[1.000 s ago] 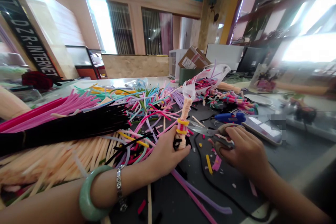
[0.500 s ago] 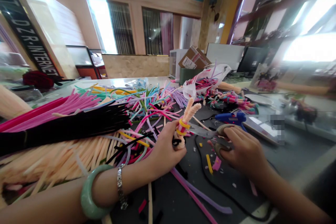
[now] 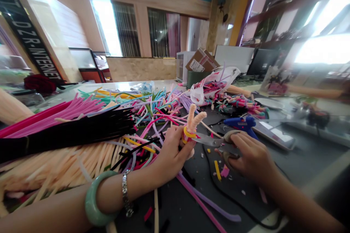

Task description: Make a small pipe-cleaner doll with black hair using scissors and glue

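Between the fingers of my left hand (image 3: 173, 149) is a small pipe-cleaner figure (image 3: 194, 121), held with two fuzzy peach prongs pointing up and yellow bands round its middle. My fingers hide much of its lower part. My right hand (image 3: 250, 153) grips a pair of scissors (image 3: 212, 140) by the handles, one finger through a loop. The scissor blades point left, their tips at the figure's yellow band; whether they touch it I cannot tell. Below them, yellow and pink scraps (image 3: 218, 170) lie on the dark table surface (image 3: 202, 196).
Bundles of black (image 3: 68, 127), pink (image 3: 76, 111) and peach pipe cleaners (image 3: 68, 164) cover the left side. Behind my right hand lie a blue glue gun (image 3: 242, 123) and a phone (image 3: 275, 134). A black cable (image 3: 218, 185) curves across the table. Finished-looking figures (image 3: 243, 103) lie farther back.
My left hand has turned the figure a little and lowered it slightly to the left. The scissors have shifted slightly left with it, and their blades look closer together.
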{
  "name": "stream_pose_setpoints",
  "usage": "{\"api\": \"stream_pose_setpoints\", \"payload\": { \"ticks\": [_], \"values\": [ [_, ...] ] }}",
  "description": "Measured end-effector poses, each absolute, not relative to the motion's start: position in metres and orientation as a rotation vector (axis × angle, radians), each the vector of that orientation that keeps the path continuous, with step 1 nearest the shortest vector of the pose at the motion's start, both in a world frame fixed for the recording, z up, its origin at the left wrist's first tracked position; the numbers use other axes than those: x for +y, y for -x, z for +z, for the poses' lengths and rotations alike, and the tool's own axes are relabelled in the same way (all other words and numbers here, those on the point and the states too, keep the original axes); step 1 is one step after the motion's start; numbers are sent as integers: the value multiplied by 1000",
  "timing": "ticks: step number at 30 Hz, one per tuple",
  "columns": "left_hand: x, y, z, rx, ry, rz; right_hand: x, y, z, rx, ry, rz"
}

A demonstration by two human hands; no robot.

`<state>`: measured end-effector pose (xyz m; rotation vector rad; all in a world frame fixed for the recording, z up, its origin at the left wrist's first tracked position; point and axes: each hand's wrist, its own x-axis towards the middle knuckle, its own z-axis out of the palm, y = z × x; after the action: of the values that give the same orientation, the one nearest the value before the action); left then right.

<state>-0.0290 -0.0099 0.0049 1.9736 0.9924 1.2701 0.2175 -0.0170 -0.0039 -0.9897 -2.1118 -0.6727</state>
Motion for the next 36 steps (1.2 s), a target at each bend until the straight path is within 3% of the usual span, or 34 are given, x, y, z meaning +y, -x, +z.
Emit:
{"api": "stream_pose_setpoints", "payload": {
  "ticks": [9,36],
  "values": [
    [-9,34,9,1190,-2175,1331,-20,-215,-1,-2100,968,-667],
    [-11,33,10,1080,-2035,1256,-20,-214,-3,-2093,1029,-518]
  ]
}}
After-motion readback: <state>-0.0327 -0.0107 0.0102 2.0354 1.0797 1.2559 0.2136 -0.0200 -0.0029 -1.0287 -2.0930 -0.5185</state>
